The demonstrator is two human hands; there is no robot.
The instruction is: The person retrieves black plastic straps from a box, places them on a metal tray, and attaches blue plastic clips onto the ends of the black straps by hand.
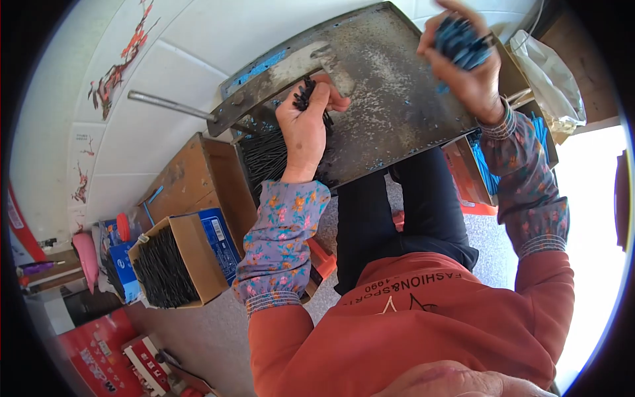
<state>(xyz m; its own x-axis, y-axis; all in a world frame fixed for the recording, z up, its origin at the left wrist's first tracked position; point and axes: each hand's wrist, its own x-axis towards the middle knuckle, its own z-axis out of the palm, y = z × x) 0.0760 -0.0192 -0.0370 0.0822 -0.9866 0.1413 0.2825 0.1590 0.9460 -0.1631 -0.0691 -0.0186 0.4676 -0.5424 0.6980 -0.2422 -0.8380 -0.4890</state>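
While hands (303, 135) (473, 79) hold strips (462, 43), tiles (145, 142) back the tabletop (390, 86) — scuffed.

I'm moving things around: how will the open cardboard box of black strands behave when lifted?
The cardboard box is probably fairly heavy, being packed with black strands. It likely keeps its shape, its walls looking straight; tipping might spill strands.

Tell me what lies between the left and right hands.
In the head view, a scuffed metal tabletop with small blue flecks shows between the left hand and the right hand.
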